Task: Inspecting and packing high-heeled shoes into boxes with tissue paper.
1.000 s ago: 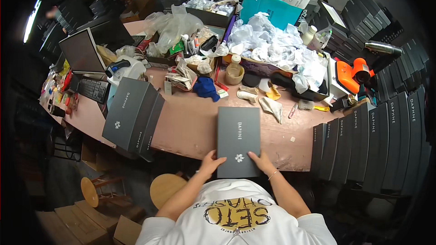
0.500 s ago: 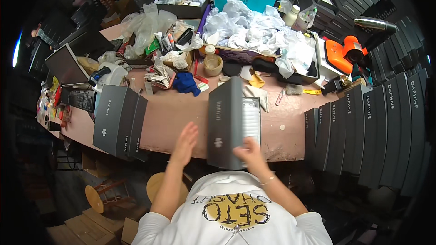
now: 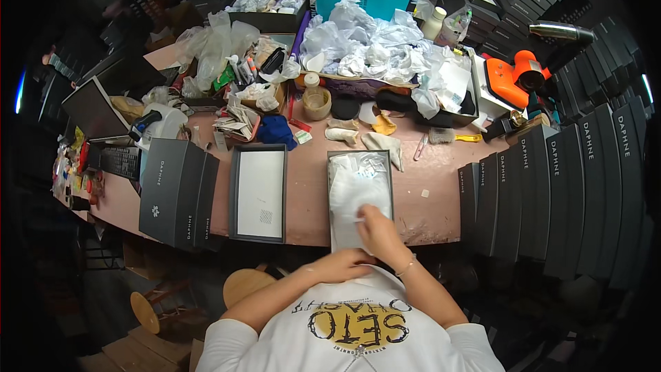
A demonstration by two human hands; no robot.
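An open dark grey shoe box [image 3: 390, 186] lies on the table in front of me, lined with white tissue paper [image 3: 344, 193]. Part of the paper hangs over its near edge toward my body. Above the paper, my right hand [image 3: 380, 233] is closed with its fingertips together; what they pinch, if anything, is blurred. Just off the box's near edge, beside the hanging paper, my left hand [image 3: 342, 265] has its fingers stretched out and pointing right. The box's lid [image 3: 260, 193] rests to the left, pale inside facing up.
Closed grey shoe boxes [image 3: 172, 193] stand at left, and a long row of them [image 3: 533, 200] stands at right. Farther back are a carton of crumpled white paper [image 3: 372, 45], a brush [image 3: 444, 136], a jar [image 3: 317, 102] and a blue cloth [image 3: 277, 131].
The lid has come off the box and now lies to its left, inside up. My left hand has moved right and nearer my body; my right hand is now over the tissue paper.
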